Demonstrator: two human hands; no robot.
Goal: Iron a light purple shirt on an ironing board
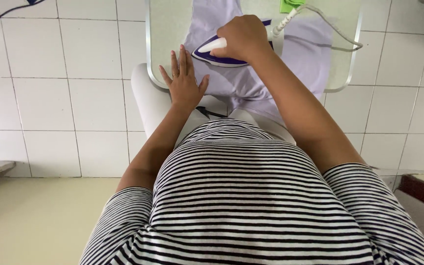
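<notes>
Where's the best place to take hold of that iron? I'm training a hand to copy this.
Probably by the white handle on top of the iron, coming from above at its rear. The right hand is wrapped around it there, soleplate flat on the lilac cloth. The cord leaves behind.

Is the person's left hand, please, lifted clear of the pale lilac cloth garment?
No, the left hand lies flat, fingers spread, on the pale lilac cloth garment beside the white and purple iron.

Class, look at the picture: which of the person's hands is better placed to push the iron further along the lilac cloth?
Right hand: it already grips the iron. Left hand lies flat on the lilac cloth.
</notes>
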